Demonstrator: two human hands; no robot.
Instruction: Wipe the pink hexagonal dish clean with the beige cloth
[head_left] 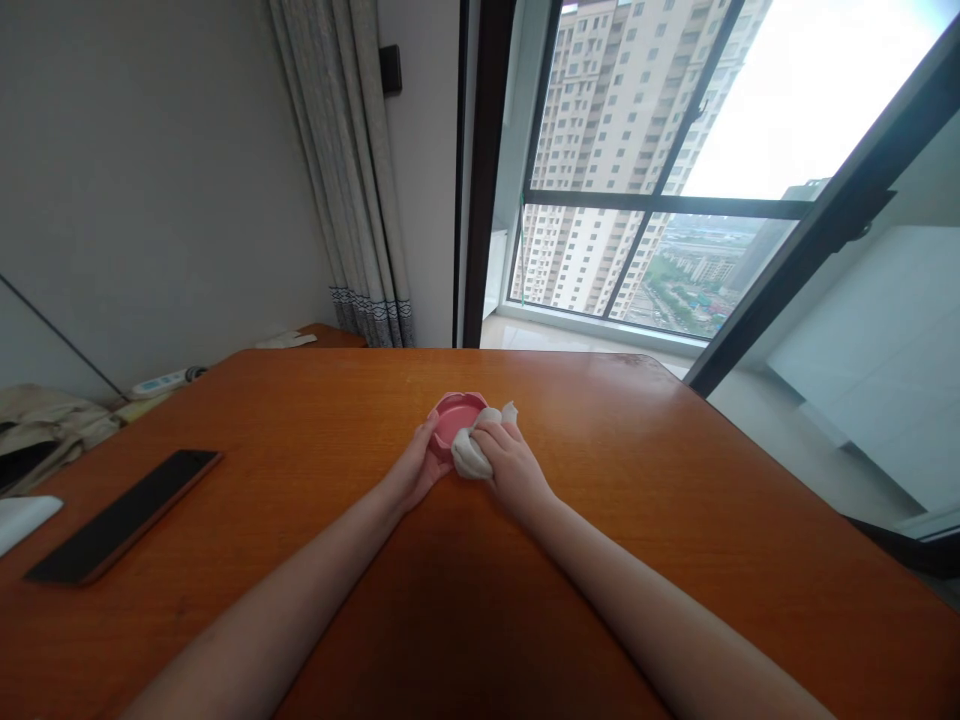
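A small pink dish (454,415) with a scalloped rim is tilted up over the middle of the wooden table (360,400). My left hand (417,465) grips it by its left side, thumb along the rim and fingers underneath. Bunched in my right hand (517,468) is a white cloth (472,457), pressed against the dish's lower right edge. The cloth hides that part of the rim, and one corner of it sticks up past my fingers.
On the table's left lies a dark phone-like slab (127,515), with a white object (26,520) beyond its left edge. A power strip (165,382) and some fabric (52,430) are past the table's left side. Behind are a curtain (352,180) and a large window (645,200).
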